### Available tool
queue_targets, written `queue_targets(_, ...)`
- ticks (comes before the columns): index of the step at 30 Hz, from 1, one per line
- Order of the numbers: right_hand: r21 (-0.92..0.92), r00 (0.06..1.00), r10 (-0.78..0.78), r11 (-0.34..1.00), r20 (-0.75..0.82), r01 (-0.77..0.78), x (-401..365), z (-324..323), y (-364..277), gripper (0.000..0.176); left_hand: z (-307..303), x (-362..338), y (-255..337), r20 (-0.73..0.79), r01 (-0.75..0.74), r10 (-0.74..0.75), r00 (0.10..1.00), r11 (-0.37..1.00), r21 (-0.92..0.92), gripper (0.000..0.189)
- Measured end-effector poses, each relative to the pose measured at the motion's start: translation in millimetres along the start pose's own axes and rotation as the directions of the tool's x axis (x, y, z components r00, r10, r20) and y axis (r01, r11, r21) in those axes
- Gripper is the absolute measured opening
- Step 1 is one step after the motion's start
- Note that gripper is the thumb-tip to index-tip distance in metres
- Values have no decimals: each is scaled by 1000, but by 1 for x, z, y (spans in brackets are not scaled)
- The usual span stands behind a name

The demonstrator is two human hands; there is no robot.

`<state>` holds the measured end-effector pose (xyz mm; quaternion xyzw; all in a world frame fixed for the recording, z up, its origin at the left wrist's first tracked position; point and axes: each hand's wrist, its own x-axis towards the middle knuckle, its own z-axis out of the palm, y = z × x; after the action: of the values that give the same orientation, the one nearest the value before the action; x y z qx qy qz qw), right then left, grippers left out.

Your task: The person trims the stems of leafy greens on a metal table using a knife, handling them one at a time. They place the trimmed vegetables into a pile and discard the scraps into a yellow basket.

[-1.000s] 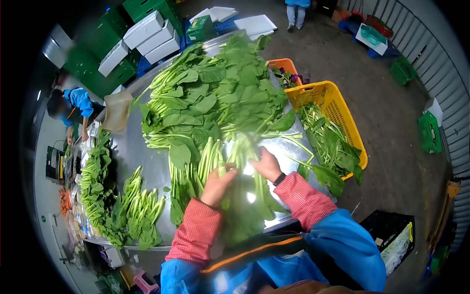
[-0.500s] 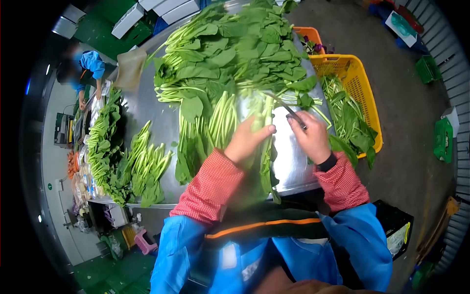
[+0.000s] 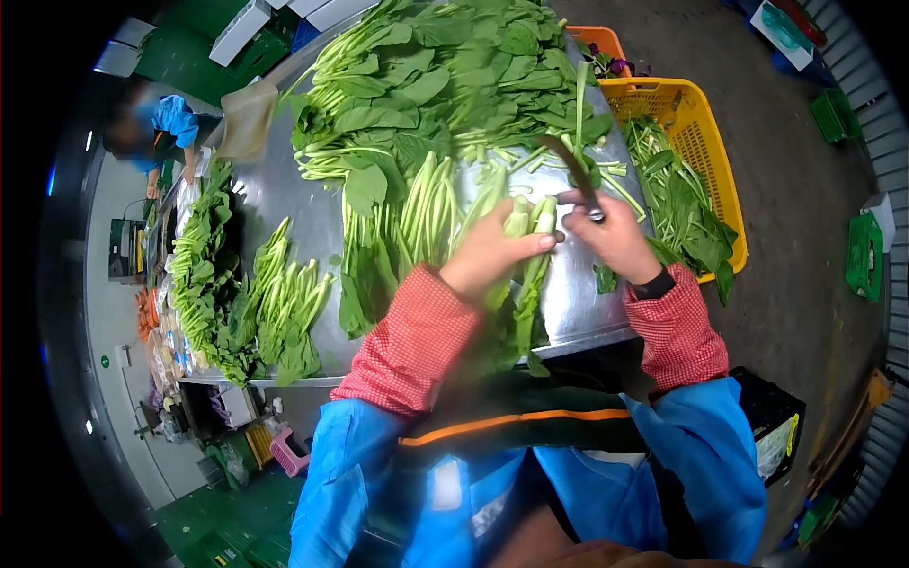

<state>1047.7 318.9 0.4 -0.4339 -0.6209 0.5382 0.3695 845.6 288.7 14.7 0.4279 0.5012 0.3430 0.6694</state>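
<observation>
My left hand [image 3: 492, 248] is closed around a few stalks of leafy greens [image 3: 530, 293], their pale cut ends pointing away from me and their leaves hanging toward the table's near edge. Just to the right, my right hand [image 3: 611, 237] grips a knife [image 3: 574, 170], whose dark, narrow blade points up and to the left, apart from the stalk ends. Loose stem pieces [image 3: 540, 163] lie on the metal table [image 3: 578, 308] beyond the blade. Left of my left hand, a row of stalks [image 3: 426, 213] lies lined up.
A large heap of greens [image 3: 454, 71] covers the table's far part. More bunches [image 3: 294, 303] lie at left. A yellow basket [image 3: 715, 170] of greens and an orange basket [image 3: 597, 43] stand off the right edge. Another person [image 3: 175, 123] in blue works at far left.
The knife has swung from across the stalk tops to a more upright position to their right. My left hand has shifted slightly right with the stalks, whose cut ends now show clearly.
</observation>
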Motion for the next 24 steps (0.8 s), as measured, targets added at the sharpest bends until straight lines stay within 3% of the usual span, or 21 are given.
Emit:
queue_targets(1,4,993,61,998,104,-62,2,3,-5,23,3,0,-5,-36,-7,8,999,1000,24,52)
queue_targets(2,8,998,-6,1000,70,6,4,7,-2,22,3,1,-9,2,-58,59,998,994,-90,51)
queue_targets(5,105,986,91,989,136,-106,5,0,-14,15,-2,-5,-4,48,-40,43,998,997,-60,47)
queue_targets(7,235,944,231,929,237,-287,3,-2,-14,17,-5,-5,-9,66,-63,65,996,997,-38,37)
queue_targets(9,427,923,246,830,297,-359,5,-3,0,16,-9,-7,-6,77,-35,34,996,999,9,33)
queue_targets(10,439,932,233,832,276,-338,5,-1,3,21,-10,-6,-6,106,-57,60,993,998,-37,21)
queue_targets(13,265,963,170,938,209,-223,4,6,-7,18,-16,-6,-11,50,1,6,999,992,-130,19)
queue_targets(14,253,957,194,936,215,-247,4,7,-8,17,-16,-3,-19,13,-53,56,998,989,-140,19)
queue_targets(15,227,960,188,945,209,-235,5,8,-10,16,-14,-3,-18,-42,-104,101,994,992,-69,18)
queue_targets(17,355,906,278,852,319,-386,3,1,-4,15,-11,-6,-11,-105,-174,192,976,972,159,18)
queue_targets(19,486,872,301,737,386,-470,2,0,-13,16,-11,-3,-14,-170,-204,246,954,951,231,20)
queue_targets(21,594,892,292,668,344,-448,0,-6,-16,15,-13,5,-19,-263,-197,288,921,925,325,21)
queue_targets(22,588,921,232,714,314,-380,3,-5,-27,16,-17,5,-21,-230,-166,224,947,955,245,33)
queue_targets(24,320,947,253,896,198,-306,13,-5,-36,17,-24,15,-35,-205,-410,511,835,825,388,41)
